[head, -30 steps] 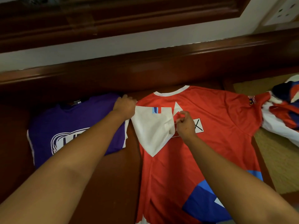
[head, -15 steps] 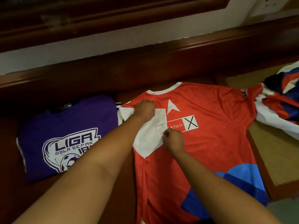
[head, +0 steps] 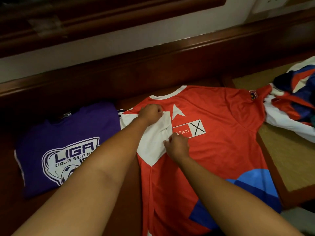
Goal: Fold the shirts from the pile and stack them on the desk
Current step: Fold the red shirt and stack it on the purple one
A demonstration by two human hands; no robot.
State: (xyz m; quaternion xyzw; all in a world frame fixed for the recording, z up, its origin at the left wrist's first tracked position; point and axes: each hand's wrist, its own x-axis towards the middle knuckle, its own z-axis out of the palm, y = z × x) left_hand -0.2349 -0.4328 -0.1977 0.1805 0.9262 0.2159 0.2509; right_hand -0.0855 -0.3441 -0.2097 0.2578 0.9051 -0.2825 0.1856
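Red jersey flat on desk | white sleeve folded in — both hands' fingers curled, pinching it

Two hands are seen: one left hand and one right hand. One red shirt is spread flat on the one dark wooden worktop. One folded purple shirt is counted beside it. One heap of crumpled shirts is seen at the right edge; the number of garments in it cannot be told.
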